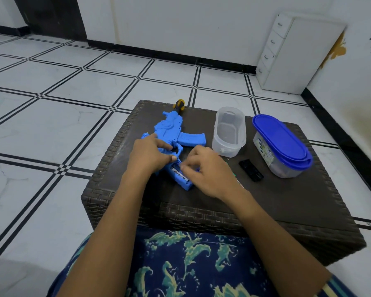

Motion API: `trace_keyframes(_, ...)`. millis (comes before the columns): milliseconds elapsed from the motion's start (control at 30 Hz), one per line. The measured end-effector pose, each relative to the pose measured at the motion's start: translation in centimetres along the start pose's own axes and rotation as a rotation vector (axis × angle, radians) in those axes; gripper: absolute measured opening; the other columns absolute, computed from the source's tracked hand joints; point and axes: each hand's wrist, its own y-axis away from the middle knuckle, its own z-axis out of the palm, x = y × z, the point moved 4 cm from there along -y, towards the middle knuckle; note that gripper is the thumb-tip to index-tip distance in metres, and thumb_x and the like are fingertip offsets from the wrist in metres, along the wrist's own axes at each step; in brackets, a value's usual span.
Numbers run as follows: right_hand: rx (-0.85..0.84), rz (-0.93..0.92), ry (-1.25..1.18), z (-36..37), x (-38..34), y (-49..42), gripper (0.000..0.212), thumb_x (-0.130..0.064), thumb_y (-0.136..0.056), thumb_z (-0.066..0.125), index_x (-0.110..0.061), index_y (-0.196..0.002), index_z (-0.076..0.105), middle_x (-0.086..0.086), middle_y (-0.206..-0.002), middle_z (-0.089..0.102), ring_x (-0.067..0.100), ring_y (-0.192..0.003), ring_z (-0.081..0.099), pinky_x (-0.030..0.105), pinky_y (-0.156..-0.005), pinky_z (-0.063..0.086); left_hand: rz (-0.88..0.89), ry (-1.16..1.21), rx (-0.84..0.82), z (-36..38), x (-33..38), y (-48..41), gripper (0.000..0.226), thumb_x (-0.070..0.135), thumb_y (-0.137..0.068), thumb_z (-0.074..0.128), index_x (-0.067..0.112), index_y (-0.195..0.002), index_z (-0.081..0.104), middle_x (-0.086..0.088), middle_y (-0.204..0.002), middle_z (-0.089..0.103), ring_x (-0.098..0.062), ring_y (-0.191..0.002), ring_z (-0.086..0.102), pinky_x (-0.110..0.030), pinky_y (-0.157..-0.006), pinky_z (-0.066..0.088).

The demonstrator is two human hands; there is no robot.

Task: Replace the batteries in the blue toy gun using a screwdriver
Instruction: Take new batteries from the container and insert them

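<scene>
Two hands on blue toy gun (173, 133); right fingers (185, 167) touching battery (179, 174).

Both forearms are bare from the elbow down to the wrist, with no sleeve showing on either. The left hand (147, 156) and the right hand (209, 171) are bare as well: no glove, ring, watch or bracelet can be seen on them. Across the lap lies a dark navy garment (193, 266) printed with large leafy, feather-like motifs in teal-green and pale yellow. At its far right side a striped border in pale yellow and blue shows.
</scene>
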Motion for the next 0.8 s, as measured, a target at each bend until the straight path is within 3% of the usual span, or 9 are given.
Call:
trace_keyframes(100, 0.318, 0.039, -0.182, -3.2, 0.7, -0.7, 0.016, -0.018, -0.085, 0.063, -0.015, -0.087, 0.078, 0.002, -0.086, 0.068, 0.015, -0.080, 0.062, 0.035, -0.075, 0.052, 0.060, -0.114, 0.037, 0.4, 0.7, 0.6, 0.036, 0.043, -0.077, 0.076, 0.028, -0.110, 0.073, -0.007, -0.147, 0.045, -0.030, -0.136, 0.037, -0.046, -0.110, 0.035)
trace_keyframes(200, 0.414, 0.207, -0.143, -7.1, 2.8, -1.9, 0.019, -0.005, -0.084, 0.064, -0.011, -0.097, 0.077, -0.001, -0.089, 0.071, 0.008, -0.079, 0.062, 0.017, -0.074, 0.051, 0.067, -0.165, 0.028, 0.6, 0.7, 0.6, 0.035, 0.046, -0.081, 0.071, 0.029, -0.111, 0.072, -0.004, -0.148, 0.043, -0.029, -0.137, 0.033, -0.045, -0.110, 0.033)
trace_keyframes(300, 0.250, 0.387, 0.044, -9.3, 6.3, -4.8, 0.021, 0.000, -0.083, 0.061, -0.009, -0.096, 0.075, 0.006, -0.097, 0.072, 0.019, -0.086, 0.065, 0.029, -0.075, 0.055, 0.055, -0.152, -0.009, 0.5, 0.1, 0.2, 0.037, 0.051, -0.078, 0.072, 0.035, -0.112, 0.071, 0.001, -0.156, 0.033, -0.026, -0.143, 0.026, -0.049, -0.113, 0.030)
trace_keyframes(433, -0.244, 0.532, 0.200, -9.1, 8.9, -8.1, 0.030, -0.007, -0.076, 0.080, -0.009, -0.104, 0.068, 0.011, -0.102, 0.067, 0.024, -0.078, 0.073, 0.041, -0.079, 0.061, 0.047, -0.149, -0.021, 0.6, 0.3, 0.2, 0.038, 0.051, -0.078, 0.072, 0.036, -0.113, 0.070, 0.003, -0.157, 0.031, -0.025, -0.144, 0.024, -0.048, -0.114, 0.029)
trace_keyframes(500, -0.408, 0.549, 0.248, -8.6, 9.3, -9.0, 0.035, -0.010, -0.077, 0.081, -0.007, -0.108, 0.066, 0.013, -0.105, 0.068, 0.026, -0.081, 0.074, 0.044, -0.084, 0.060, 0.041, -0.139, -0.023, 0.6, 0.2, 0.1, 0.038, 0.051, -0.078, 0.072, 0.036, -0.113, 0.070, 0.003, -0.158, 0.030, -0.025, -0.144, 0.025, -0.048, -0.114, 0.029)
trace_keyframes(633, -0.504, 0.533, 0.349, -7.2, 10.2, -10.2, 0.031, -0.012, -0.082, 0.075, -0.005, -0.111, 0.065, 0.014, -0.107, 0.071, 0.027, -0.089, 0.071, 0.042, -0.087, 0.058, 0.030, -0.123, -0.027, 0.6, 0.1, 0.0, 0.038, 0.051, -0.077, 0.073, 0.035, -0.112, 0.071, 0.004, -0.158, 0.030, -0.025, -0.144, 0.025, -0.049, -0.115, 0.028)
trace_keyframes(800, -0.532, 0.452, 0.383, -6.0, 10.4, -10.6, 0.014, -0.007, -0.084, 0.066, -0.006, -0.098, 0.069, 0.013, -0.097, 0.070, 0.028, -0.084, 0.068, 0.035, -0.075, 0.058, 0.023, -0.120, -0.027, 0.6, 0.2, 0.1, 0.038, 0.050, -0.077, 0.073, 0.036, -0.113, 0.070, 0.004, -0.158, 0.030, -0.025, -0.145, 0.024, -0.048, -0.115, 0.026)
